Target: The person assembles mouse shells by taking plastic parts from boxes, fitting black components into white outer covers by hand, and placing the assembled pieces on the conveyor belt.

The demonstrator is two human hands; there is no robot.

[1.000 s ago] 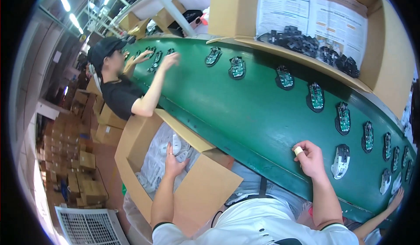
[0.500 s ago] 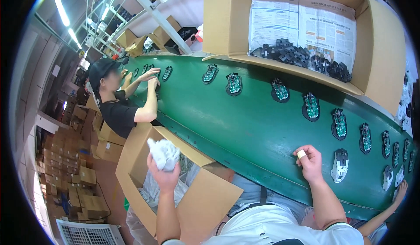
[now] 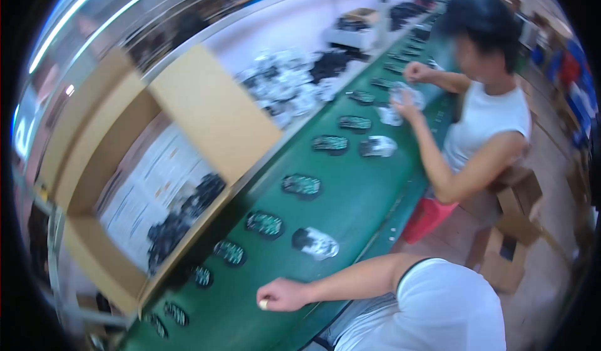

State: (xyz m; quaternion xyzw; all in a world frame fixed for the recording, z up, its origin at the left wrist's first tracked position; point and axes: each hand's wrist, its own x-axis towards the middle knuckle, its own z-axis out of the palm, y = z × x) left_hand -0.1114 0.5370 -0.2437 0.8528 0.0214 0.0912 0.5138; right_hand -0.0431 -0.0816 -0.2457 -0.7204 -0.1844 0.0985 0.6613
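My right hand point(image 3: 283, 296) hovers over the green conveyor belt point(image 3: 369, 207), its fingers curled closed. A small cream-coloured wrap shows at one fingertip, and nothing else shows in the hand. My left hand is out of view. Beyond my right forearm lies a white-and-dark mouse shell point(image 3: 316, 243) on the belt. A line of open mouse bases with green circuit boards runs along the belt's far side, among them one mouse base point(image 3: 264, 224) near the shell. Another white shell point(image 3: 378, 146) lies farther up. The picture is somewhat blurred.
An open cardboard box point(image 3: 103, 251) lined with newspaper, holding black parts point(image 3: 181, 226), stands at the left beyond the belt. A co-worker point(image 3: 482, 113) in a white top handles a pale part at the right. White parts point(image 3: 282, 78) are heaped behind the belt. Cardboard boxes point(image 3: 501, 257) stand on the floor.
The view has swung to the right. My left hand, which held a crumpled white bundle above an open box, has gone out of view. My right hand remains curled over the belt.
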